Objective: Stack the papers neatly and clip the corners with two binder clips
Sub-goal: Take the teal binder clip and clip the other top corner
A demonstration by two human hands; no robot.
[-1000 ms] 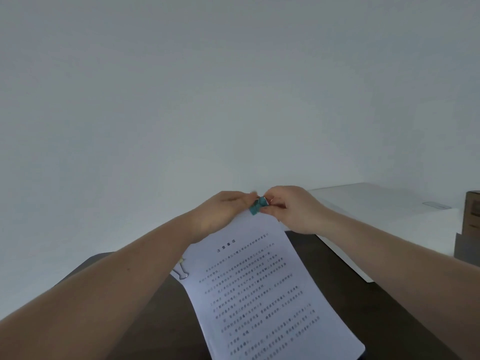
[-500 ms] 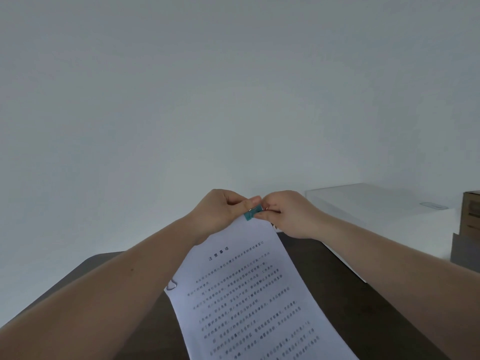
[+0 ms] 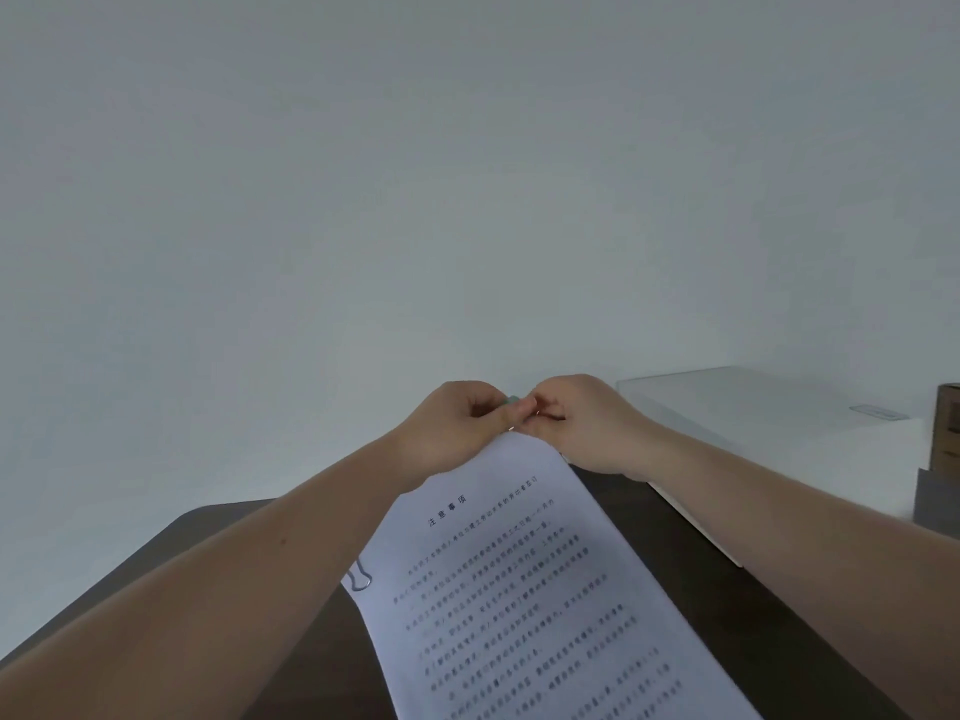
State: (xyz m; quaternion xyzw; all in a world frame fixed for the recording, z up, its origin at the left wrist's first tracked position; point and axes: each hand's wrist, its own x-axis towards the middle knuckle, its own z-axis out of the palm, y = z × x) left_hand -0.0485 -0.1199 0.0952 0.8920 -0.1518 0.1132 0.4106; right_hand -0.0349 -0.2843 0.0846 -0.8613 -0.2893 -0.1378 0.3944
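A stack of white printed papers [image 3: 524, 589] slopes from the lower middle up to my hands, above a dark table [image 3: 208, 532]. My left hand [image 3: 457, 428] and my right hand [image 3: 576, 423] meet at the papers' far corner. Both pinch a small teal binder clip [image 3: 513, 400], which my fingers mostly hide. Whether its jaws sit on the paper I cannot tell. The wire handle of another binder clip [image 3: 360, 578] sticks out at the papers' left corner, beside my left forearm.
A white box-like surface [image 3: 753, 407] stands at the right beyond the table. Brown and grey boxes [image 3: 943, 459] sit at the far right edge. A plain pale wall fills the upper view.
My fingers have closed further over the teal clip, so less of it shows. The hands and the papers' far corner have shifted slightly; the left clip's handle shows more.
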